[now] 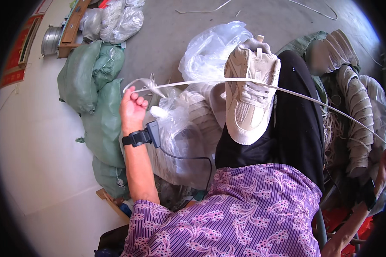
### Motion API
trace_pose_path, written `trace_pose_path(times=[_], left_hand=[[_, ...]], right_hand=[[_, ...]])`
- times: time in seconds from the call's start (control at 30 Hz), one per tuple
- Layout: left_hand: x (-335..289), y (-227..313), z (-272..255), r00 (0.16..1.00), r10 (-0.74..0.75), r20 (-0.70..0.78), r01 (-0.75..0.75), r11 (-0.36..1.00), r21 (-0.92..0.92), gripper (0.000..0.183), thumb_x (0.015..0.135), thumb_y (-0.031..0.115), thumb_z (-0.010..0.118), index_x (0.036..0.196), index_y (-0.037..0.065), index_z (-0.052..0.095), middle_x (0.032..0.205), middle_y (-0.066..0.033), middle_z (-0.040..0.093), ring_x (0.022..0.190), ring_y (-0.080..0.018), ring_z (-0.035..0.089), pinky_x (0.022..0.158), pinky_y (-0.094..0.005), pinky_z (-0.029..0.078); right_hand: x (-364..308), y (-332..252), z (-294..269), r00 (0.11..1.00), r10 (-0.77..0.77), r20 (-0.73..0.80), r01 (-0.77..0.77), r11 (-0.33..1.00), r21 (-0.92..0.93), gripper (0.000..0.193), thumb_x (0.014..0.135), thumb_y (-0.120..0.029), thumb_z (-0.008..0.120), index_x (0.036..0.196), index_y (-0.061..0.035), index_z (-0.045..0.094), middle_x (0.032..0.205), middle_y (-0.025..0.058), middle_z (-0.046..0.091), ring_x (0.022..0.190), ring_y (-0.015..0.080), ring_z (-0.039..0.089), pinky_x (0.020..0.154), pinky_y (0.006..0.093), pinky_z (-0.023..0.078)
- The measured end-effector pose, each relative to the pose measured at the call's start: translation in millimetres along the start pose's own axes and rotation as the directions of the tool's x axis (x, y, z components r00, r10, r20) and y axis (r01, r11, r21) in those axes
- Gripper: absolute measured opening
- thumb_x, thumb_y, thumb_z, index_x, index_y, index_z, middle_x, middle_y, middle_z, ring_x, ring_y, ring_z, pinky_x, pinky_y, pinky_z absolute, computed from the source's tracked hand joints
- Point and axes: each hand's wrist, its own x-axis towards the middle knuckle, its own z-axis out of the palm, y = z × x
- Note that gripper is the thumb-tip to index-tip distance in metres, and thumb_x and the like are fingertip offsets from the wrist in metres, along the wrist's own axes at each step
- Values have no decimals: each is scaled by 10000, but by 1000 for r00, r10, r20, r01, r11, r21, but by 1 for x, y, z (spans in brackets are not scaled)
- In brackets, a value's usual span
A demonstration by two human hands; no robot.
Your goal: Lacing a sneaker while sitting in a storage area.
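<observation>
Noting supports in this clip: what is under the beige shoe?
Black trousers show beside the shoe, at its toe and right side; its underside and whatever it rests on are covered.

A taut white lace (201, 81) runs from left grip (134, 105) toward right grip (384, 169), crossing a laced cream sneaker (252, 95) between them.

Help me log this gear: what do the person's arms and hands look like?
Left hand and right hand are bare. The left arm has a purple floral sleeve, black wrist strap, dark boxy device and black cable; the right arm, a dark wristband.
</observation>
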Motion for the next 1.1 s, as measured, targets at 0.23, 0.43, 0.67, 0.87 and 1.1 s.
trace_pose_path(times=[0.23,0.43,0.67,0.87,1.1], left_hand=[[-2,34,-61,998,-20,-59,12,991,-133,186,991,273,467,961,123,573,625,55,416,524,-118,381,514,-296,332],[-16,47,-82,995,7,-96,-21,990,-141,218,993,293,455,963,118,582,613,59,416,514,-117,377,513,-295,329],[-30,53,-94,975,34,-217,-79,976,-203,195,974,242,499,989,69,586,640,27,423,546,-131,372,530,-299,330],[-20,46,-94,882,91,-463,-202,960,-196,213,951,227,543,995,22,578,793,-56,536,688,-201,488,660,-358,457],[-5,41,-121,938,51,-343,-164,937,-309,212,990,199,440,962,25,558,718,-42,495,643,-189,469,638,-340,433]], right_hand=[[28,114,151,990,68,127,-7,904,-428,541,939,-164,453,1445,-23,323,1445,137,413,1291,218,433,1081,346,333],[22,226,302,916,237,325,135,578,-805,418,925,-149,517,1330,-51,490,1204,100,611,1127,178,559,998,303,397],[12,281,390,769,325,551,430,376,-821,130,901,-70,559,988,6,618,814,101,664,818,194,668,763,293,509],[12,302,397,576,280,768,763,154,-628,103,848,-118,616,820,-20,633,692,129,602,670,301,608,621,396,475],[11,310,400,521,372,769,833,-23,-553,127,827,-123,617,729,-42,619,681,97,567,715,272,552,692,401,416]])
